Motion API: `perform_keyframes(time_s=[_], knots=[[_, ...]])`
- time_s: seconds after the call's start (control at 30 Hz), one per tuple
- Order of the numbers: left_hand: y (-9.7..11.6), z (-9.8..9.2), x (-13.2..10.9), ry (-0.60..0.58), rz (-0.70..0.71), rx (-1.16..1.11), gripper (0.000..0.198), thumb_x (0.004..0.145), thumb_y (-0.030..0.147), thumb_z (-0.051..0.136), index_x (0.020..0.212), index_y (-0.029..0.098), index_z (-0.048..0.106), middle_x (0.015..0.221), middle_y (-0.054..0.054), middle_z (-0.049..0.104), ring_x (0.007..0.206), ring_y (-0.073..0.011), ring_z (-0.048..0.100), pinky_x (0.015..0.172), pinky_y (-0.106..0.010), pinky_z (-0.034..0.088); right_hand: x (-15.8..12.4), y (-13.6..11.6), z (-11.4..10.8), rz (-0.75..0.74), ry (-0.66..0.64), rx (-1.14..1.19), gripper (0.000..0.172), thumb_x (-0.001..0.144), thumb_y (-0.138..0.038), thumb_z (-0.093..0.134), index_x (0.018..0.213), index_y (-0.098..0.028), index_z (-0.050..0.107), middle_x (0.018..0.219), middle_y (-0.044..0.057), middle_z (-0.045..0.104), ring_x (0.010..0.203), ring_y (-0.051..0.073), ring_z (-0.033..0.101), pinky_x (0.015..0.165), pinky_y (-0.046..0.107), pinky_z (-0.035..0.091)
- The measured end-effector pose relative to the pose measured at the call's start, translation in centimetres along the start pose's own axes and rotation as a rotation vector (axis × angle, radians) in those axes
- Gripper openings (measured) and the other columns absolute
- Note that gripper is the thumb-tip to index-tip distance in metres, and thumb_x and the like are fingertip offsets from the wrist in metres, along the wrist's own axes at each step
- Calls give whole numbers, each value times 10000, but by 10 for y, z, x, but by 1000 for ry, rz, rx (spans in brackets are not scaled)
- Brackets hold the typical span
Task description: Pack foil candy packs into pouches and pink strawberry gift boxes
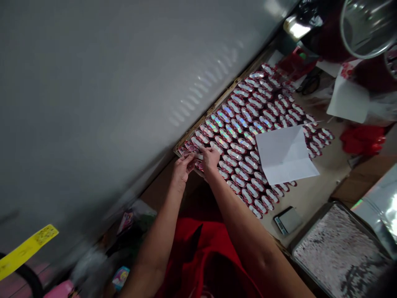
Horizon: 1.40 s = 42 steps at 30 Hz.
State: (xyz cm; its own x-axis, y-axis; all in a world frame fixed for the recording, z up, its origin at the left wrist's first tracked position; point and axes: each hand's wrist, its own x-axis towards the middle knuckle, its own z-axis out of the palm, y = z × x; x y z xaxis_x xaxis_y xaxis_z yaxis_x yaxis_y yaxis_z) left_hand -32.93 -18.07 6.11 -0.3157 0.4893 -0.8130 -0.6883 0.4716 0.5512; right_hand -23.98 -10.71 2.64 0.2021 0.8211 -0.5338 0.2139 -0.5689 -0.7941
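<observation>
Long rows of small oval pieces (238, 147), dark red with shiny whitish, partly rainbow-glinting tops, cover the table. Both my hands are at the table's near left corner, over the end of these rows. My left hand (182, 169) has its thumb and fingers pinched together at the corner. Close beside it, my right hand (211, 158) bends its fingers down onto the same spot, fingertips almost meeting the left ones. What the fingertips grip is too small and too covered to make out. A few pieces by my fingers show round pinkish tops (191, 147).
A creased white paper sheet (283, 155) lies over some rows. Beyond are a small scale (288, 220), a tray of pinkish-white, dark-flecked material (338, 252), a red bag (362, 138) and a large clear-rimmed container (367, 29). A grey wall (108, 82) borders the table's left side.
</observation>
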Motion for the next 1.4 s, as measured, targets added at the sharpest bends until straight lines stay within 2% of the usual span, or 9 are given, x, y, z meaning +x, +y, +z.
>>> perform_keyframes(time_s=[0.17, 0.3, 0.4, 0.57, 1.07, 1.17, 1.23, 1.33, 1.4], knots=[[5, 3, 8, 78, 99, 83, 355, 666, 359, 938, 880, 165, 732, 737, 7, 721, 607, -88, 635, 587, -192, 487, -12, -1, -9, 66, -75, 160, 384, 706, -546, 772, 662, -232, 555, 586, -50, 568, 557, 130, 508, 573, 260, 429], [15, -2, 19, 154, 407, 353, 222, 801, 369, 815, 864, 166, 749, 708, 1, 706, 618, -116, 632, 613, -218, 494, -24, 6, -11, 67, -145, 291, 460, 562, -441, 861, 881, -218, 616, 712, -44, 662, 612, 150, 596, 590, 263, 489], [21, -4, 33, 242, 613, 625, 179, 866, 354, 747, 907, 184, 787, 780, -29, 747, 689, -155, 666, 678, -249, 507, -26, 9, -1, 98, -63, 222, 387, 564, -386, 841, 820, -225, 601, 701, -39, 661, 619, 163, 617, 602, 274, 498], [21, -6, 54, 346, 775, 883, 180, 929, 352, 706, 932, 209, 816, 940, -81, 791, 857, -211, 692, 833, -301, 505, -19, -2, 15, 15, 38, -38, 276, 642, -332, 816, 817, -238, 625, 750, -28, 697, 704, 184, 656, 694, 282, 484], [22, -6, 58, 343, 817, 1021, 188, 944, 353, 695, 965, 211, 817, 955, -106, 747, 859, -228, 665, 809, -320, 473, -15, -7, 16, -94, 26, -293, 175, 732, -210, 729, 847, -237, 600, 816, -15, 705, 766, 180, 631, 741, 271, 439], [22, -2, 56, 421, 802, 1000, 263, 911, 346, 720, 1113, 195, 795, 907, -87, 738, 818, -221, 651, 801, -321, 476, -13, -12, 12, -100, -41, -463, 201, 787, -249, 738, 948, -247, 617, 896, 7, 745, 806, 193, 664, 726, 272, 447], [22, 1, 59, 479, 771, 1014, 455, 875, 349, 747, 1300, 189, 734, 856, -57, 726, 778, -215, 633, 791, -321, 482, -8, -18, 8, -91, -117, -616, 250, 827, -337, 750, 1029, -253, 629, 965, 33, 771, 859, 223, 700, 739, 292, 469], [24, 3, 65, 500, 784, 1114, 381, 881, 390, 704, 1189, 181, 787, 921, -85, 739, 827, -233, 636, 799, -333, 492, 0, -30, 1, -23, -240, -790, 318, 854, -450, 748, 1077, -243, 658, 1071, 86, 790, 975, 283, 738, 781, 336, 507], [29, 1, 66, 518, 767, 1172, 328, 892, 383, 660, 1092, 174, 812, 947, -107, 742, 845, -251, 637, 799, -352, 501, 1, -37, -7, -5, -295, -820, 333, 867, -419, 727, 1138, -236, 665, 1127, 103, 790, 1022, 294, 744, 798, 346, 519]])
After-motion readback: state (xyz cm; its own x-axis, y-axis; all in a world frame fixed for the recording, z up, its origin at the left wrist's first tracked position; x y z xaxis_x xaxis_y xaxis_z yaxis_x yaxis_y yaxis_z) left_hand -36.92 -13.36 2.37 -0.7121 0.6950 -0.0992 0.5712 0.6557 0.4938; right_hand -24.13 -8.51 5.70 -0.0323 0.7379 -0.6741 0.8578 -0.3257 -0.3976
